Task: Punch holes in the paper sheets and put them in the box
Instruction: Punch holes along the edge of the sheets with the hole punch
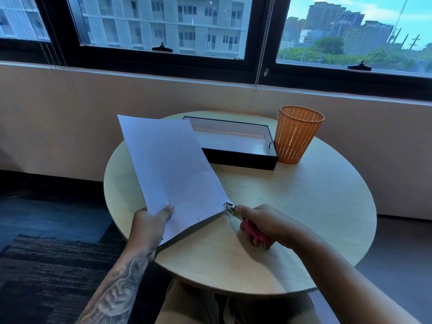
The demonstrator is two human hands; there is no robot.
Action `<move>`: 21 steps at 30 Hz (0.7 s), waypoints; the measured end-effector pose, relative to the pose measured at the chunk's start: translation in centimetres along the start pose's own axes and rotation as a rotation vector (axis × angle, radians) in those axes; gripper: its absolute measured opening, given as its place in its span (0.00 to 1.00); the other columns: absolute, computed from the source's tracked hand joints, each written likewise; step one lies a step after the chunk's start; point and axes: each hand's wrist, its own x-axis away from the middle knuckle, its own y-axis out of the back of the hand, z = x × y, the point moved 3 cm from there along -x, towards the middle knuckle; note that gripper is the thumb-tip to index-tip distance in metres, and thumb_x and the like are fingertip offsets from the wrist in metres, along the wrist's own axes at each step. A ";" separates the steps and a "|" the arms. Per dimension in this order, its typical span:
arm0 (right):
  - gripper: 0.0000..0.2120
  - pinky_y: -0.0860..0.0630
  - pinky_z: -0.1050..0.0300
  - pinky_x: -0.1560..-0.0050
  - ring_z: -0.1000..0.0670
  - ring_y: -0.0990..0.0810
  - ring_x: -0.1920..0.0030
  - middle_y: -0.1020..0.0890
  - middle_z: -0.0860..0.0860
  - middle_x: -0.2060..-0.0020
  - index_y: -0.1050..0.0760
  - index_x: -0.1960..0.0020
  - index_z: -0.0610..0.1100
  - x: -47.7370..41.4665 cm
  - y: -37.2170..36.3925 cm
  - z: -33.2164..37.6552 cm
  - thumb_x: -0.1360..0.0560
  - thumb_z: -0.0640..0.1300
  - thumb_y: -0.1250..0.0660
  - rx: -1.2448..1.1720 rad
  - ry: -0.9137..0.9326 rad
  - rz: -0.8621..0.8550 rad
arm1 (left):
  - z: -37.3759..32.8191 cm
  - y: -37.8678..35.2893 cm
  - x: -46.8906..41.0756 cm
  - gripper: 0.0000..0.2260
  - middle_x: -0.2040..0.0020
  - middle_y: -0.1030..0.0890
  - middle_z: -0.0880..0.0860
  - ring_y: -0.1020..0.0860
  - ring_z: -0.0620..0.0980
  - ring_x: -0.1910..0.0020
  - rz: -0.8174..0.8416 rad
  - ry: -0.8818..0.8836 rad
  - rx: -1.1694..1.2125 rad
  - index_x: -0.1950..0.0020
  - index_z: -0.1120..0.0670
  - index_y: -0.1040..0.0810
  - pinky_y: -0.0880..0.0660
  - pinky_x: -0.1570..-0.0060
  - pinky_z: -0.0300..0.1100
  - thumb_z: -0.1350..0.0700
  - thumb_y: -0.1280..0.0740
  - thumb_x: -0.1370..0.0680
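From the head camera, a person seated at a round wooden desk (304, 206) holds a white paper sheet (173, 164) raised and tilted over its left half. The left hand (149, 220) pinches the sheet at its near-left corner, thumb pressed on top and the other fingers hidden beneath. The right hand (264, 226) is clenched around the pink handles of a hole punch (236, 212), whose metal head sits on the sheet's near-right corner. One small hole shows along the sheet's near edge, between the two hands. At the far side of the desk lies an open, shallow black box (238, 146) with a pale interior, its left end hidden behind the sheet. An orange mesh basket (298, 134) stands upright just beside the box's right end. Beyond the desk, a window (163, 24) looks out on high-rise buildings.
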 end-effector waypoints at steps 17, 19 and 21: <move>0.26 0.28 0.56 0.71 0.45 0.25 0.72 0.19 0.41 0.67 0.23 0.55 0.39 0.1 0.1 0.1 0.18 0.61 0.41 -0.073 -0.019 0.034 | -0.7 -0.3 0.6 0.05 0.60 0.17 0.50 0.22 0.51 0.63 0.006 -0.013 -0.032 0.57 0.54 0.19 0.28 0.62 0.43 0.58 0.30 0.21; 0.25 0.24 0.54 0.69 0.44 0.23 0.69 0.18 0.40 0.65 0.23 0.54 0.39 0.5 0.5 -0.2 0.18 0.61 0.41 -0.106 -0.015 0.028 | -0.6 -0.3 0.7 0.04 0.59 0.17 0.49 0.21 0.48 0.61 0.007 -0.015 -0.023 0.56 0.54 0.19 0.27 0.62 0.42 0.58 0.30 0.21; 0.25 0.23 0.53 0.68 0.43 0.22 0.68 0.17 0.39 0.64 0.22 0.52 0.36 1.0 1.3 -0.6 0.18 0.59 0.41 -0.107 0.001 -0.001 | -0.4 -0.3 0.6 0.03 0.59 0.17 0.49 0.21 0.49 0.61 0.007 -0.014 -0.005 0.55 0.55 0.19 0.28 0.63 0.42 0.58 0.30 0.21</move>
